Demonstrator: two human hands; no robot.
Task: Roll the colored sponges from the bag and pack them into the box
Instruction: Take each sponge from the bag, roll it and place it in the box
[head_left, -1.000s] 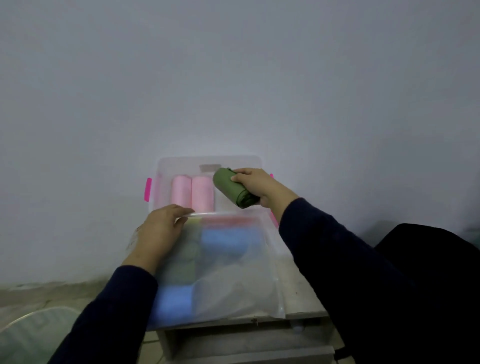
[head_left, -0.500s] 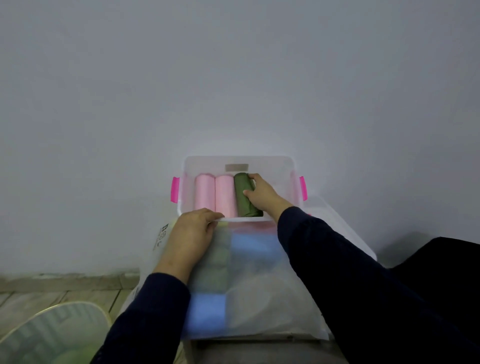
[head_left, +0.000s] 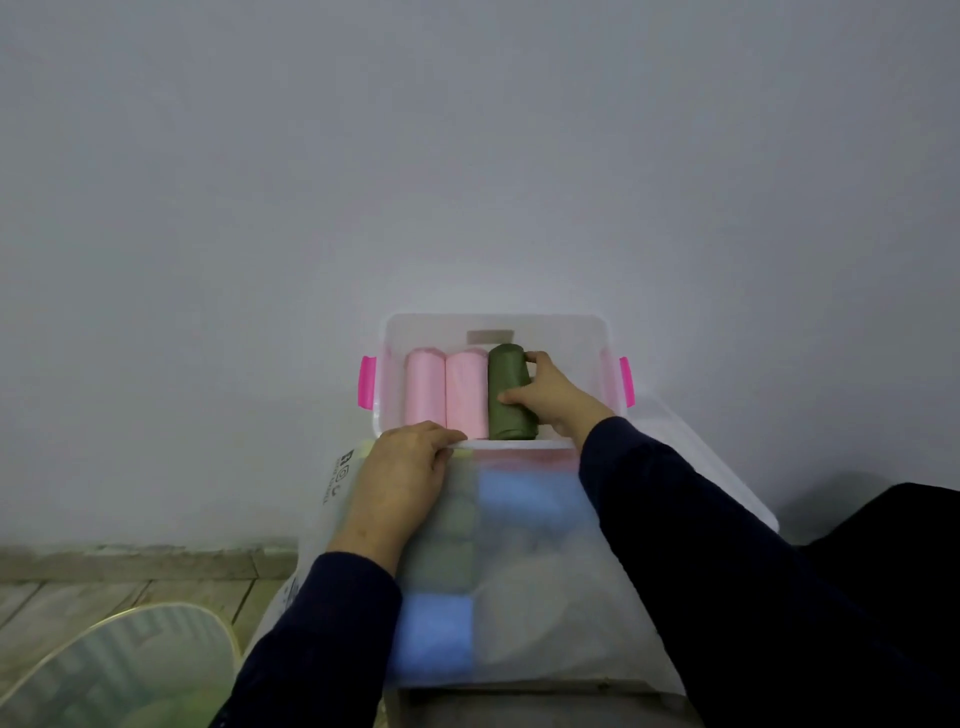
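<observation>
Head view, single frame.

Rolled olive-green sponge cylinder (head_left: 511, 395) lies inside the clear plastic storage box with pink side latches (head_left: 597, 332). It is third in a row, pressed against the second of two pale pink rolled sponges (head_left: 445, 395) on its 9 o'clock side. The box floor toward 3 o'clock is unfilled.

Right hand (head_left: 553, 397) holds the green roll: thumb across the near-middle of the barrel, fingertips curled over the far end at about 1 o'clock. Grip is narrow and closed around the roll. Left hand (head_left: 402, 475) lies on the top edge of the frosted translucent plastic bag (head_left: 519, 571), fingers curled over the near rim of the box at 6 o'clock; it appears to grip bag mouth and rim together.

Orientation: the roll's long axis runs 12 to 6 o'clock, parallel to the pink rolls, one flat end toward the far wall and the other toward the near rim. Lying on its side, not upright.

Handling, judged: light, soft, compressible foam or cloth; not fragile and not slippery. A roll probably wants to spring open, so hold it around the mid-barrel over the loose edge, and let the neighbouring roll pin it.

Blue, green and a reddish sponge show dimly through the bag; the count is unclear.

Round mesh object (head_left: 119, 670) at 7 o'clock on the floor; identity not clear.
</observation>
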